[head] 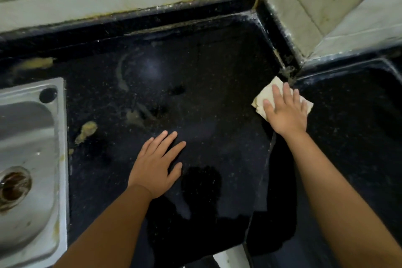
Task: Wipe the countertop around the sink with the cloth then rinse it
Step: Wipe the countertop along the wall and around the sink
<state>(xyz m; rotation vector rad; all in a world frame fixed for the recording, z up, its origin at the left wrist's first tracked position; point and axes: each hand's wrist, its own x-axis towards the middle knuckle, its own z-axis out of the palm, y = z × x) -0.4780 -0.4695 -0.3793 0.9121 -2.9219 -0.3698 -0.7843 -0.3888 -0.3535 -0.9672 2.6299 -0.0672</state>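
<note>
A: Where is the folded pale-yellow cloth (264, 99) right now?

B: Far right of the dark speckled stone countertop (195, 93), tucked near the inner corner where the grey tiled wall (315, 6) juts out. The right hand (285, 113) lies flat on top of it, fingers straight and slightly spread, pressing it down rather than gripping it.

A: And the left hand (157, 164)?

B: Palm down on the bare counter, fingers straight and fanned, holding nothing. It looks like a brace.

A: So which way does the wiping have to go?

B: Leftward, I'd judge. The yellowish smears (87, 130) sit just beside the rim of the stainless steel sink (32, 159), well apart from the cloth, with the left hand between the two. Another yellowish smear (34, 64) lies along the back edge above the sink.

A: The left hand is nearer the mess, then.

B: Yes, but the cloth is under the right, so the right arm likely sweeps across toward the sink. The cloth's longer side runs diagonally, from upper left to lower right.

A: Rinsing?

B: Not yet done, by the look of it; the sink basin with its brownish drain (14, 185) is at the far left.
</note>
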